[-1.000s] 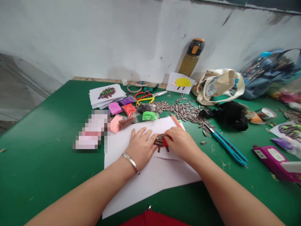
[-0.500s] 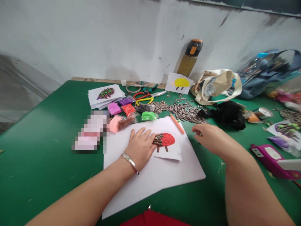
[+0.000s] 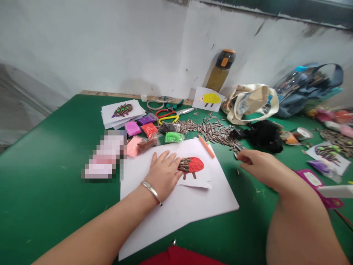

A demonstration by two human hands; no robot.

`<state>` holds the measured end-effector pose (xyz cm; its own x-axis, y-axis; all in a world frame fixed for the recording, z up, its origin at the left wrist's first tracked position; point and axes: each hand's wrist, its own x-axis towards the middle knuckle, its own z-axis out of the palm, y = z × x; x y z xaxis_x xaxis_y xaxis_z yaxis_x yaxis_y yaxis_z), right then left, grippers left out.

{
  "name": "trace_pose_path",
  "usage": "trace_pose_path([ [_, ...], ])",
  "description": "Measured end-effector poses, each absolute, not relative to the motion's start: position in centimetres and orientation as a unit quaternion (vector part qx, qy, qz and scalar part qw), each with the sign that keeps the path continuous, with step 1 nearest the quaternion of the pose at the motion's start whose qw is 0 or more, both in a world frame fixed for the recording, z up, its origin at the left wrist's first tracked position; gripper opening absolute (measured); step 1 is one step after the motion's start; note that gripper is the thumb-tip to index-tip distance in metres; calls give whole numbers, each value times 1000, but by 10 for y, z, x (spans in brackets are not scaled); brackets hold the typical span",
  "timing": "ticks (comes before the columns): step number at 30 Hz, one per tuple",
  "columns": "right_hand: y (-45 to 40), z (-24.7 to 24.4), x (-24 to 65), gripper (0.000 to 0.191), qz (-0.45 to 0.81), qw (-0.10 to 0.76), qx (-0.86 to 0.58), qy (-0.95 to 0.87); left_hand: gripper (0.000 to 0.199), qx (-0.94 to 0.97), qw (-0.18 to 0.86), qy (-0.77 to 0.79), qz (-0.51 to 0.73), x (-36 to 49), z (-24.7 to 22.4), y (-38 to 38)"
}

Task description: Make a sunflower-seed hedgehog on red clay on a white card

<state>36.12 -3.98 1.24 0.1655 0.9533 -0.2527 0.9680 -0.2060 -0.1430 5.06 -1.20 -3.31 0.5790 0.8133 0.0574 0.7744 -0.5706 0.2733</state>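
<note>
My left hand lies flat on a white paper sheet, holding nothing, with a silver bangle on its wrist. Its fingertips stop just left of a red clay hedgehog on a small white card. Striped sunflower seeds cover the hedgehog's left end. My right hand is off the paper, fingers curled at the lower edge of a heap of sunflower seeds. A metal tip of a blue craft knife shows by its fingers. The rest of the knife is hidden by the hand.
An orange clay stick lies on the paper's top edge. Packets of coloured clay, scissors and seed-decorated cards stand beyond it on the green table. A black cloth and a canvas bag are at the back right.
My right hand has left the hedgehog and moved right to the seed heap, now covering the blue knife. The red clay is fully uncovered. My left hand has stayed in place.
</note>
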Motion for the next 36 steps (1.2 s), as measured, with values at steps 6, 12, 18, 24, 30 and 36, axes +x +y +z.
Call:
trace_pose_path([
  [6, -55, 0, 365, 9, -174, 26, 785, 595, 36, 887, 98, 440, 104, 51, -34, -11],
  [12, -46, -2, 345, 9, -165, 101, 744, 639, 36, 887, 95, 441, 101, 51, -35, -12],
  [18, -44, -8, 336, 15, -140, 107, 719, 673, 36, 887, 101, 443, 87, 52, -33, -11],
  [24, -43, -11, 332, 14, -112, 27, 723, 681, 36, 885, 108, 444, 82, 51, -32, -12],
  [30, -40, 1, 317, 19, -115, -67, 757, 640, 36, 888, 102, 441, 87, 51, -34, -12],
  [36, -36, -7, 304, 23, -79, -245, 686, 680, 36, 885, 106, 445, 84, 51, -34, -12],
])
